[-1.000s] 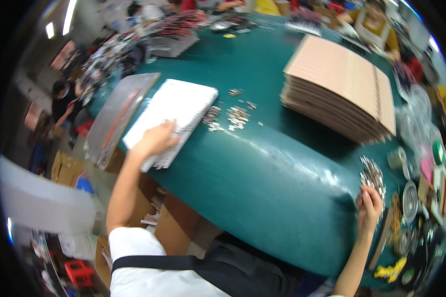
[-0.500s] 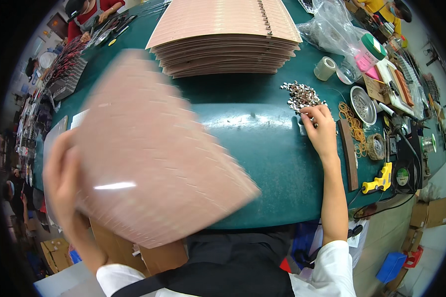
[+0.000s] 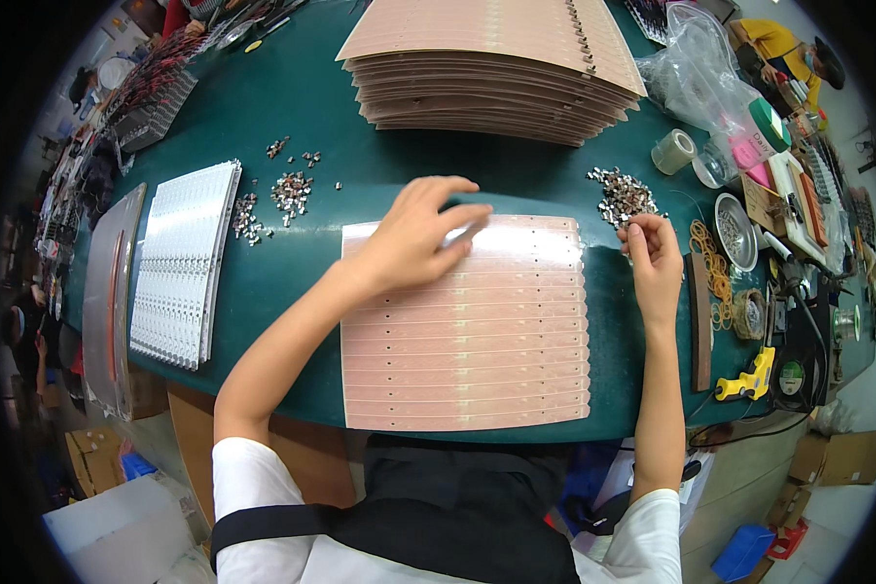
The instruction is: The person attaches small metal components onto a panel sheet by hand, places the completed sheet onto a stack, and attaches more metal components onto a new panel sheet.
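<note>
Lying at the far left of the green table point(image 3: 272, 302), a translucent sheet point(image 3: 100, 292) bears a reddish strip point(image 3: 117, 302). Just right of it sits a stack of white perforated panels point(image 3: 180, 263), with small loose metal pieces point(image 3: 291, 195) scattered in clusters near its upper corner. Next comes the left hand point(image 3: 413, 234), fingers bent and parted, thumb away from them, over the upper part of a pink slotted panel point(image 3: 467, 360). This panel lies flat near the table's front edge, between the two forearms; beyond it rises a tall stack of pink panels point(image 3: 496, 88). Farther right, beside a heap of small metal parts point(image 3: 623, 190), the right hand point(image 3: 655, 255) curls with thumb and fingertips drawn together; whether it pinches a piece cannot be told. Past it are a dark bar point(image 3: 698, 326), orange rubber bands point(image 3: 715, 263) and a yellow gun-shaped tool point(image 3: 747, 380).
</note>
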A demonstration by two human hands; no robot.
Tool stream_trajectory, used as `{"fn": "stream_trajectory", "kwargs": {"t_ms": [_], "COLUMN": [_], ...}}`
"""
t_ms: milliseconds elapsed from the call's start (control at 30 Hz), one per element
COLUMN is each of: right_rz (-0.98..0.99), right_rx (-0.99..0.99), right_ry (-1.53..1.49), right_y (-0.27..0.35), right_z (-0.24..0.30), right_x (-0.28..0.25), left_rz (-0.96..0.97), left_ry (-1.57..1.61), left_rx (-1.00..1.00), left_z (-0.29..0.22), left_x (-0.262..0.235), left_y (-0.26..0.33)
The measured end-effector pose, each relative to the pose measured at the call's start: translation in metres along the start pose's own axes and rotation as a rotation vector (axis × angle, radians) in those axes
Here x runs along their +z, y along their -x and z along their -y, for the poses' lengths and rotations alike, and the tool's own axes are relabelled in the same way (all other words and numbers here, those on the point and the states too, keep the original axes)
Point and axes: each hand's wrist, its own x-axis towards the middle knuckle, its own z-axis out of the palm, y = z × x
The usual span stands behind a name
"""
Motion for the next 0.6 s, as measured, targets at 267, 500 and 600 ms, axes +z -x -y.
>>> {"fn": "stream_trajectory", "kwargs": {"t_ms": [267, 500, 600], "right_rz": [0.316, 0.408, 0.382], "right_rx": [0.245, 0.044, -0.236], "right_ry": [-0.363, 0.115, 0.245], "right_y": [-0.005, -0.011, -0.011], "right_z": [0.038, 0.054, 0.048], "right_x": [0.019, 0.044, 0.056], "left_rz": [0.289, 0.363, 0.381], "left_ry": [0.013, 0.070, 0.079], "left_rx": [0.172, 0.298, 0.336], "left_z": [-0.043, -0.034, -0.031], "left_x": [0.004, 0.000, -0.003], "left_y": [0.041, 0.049, 0.050]}}
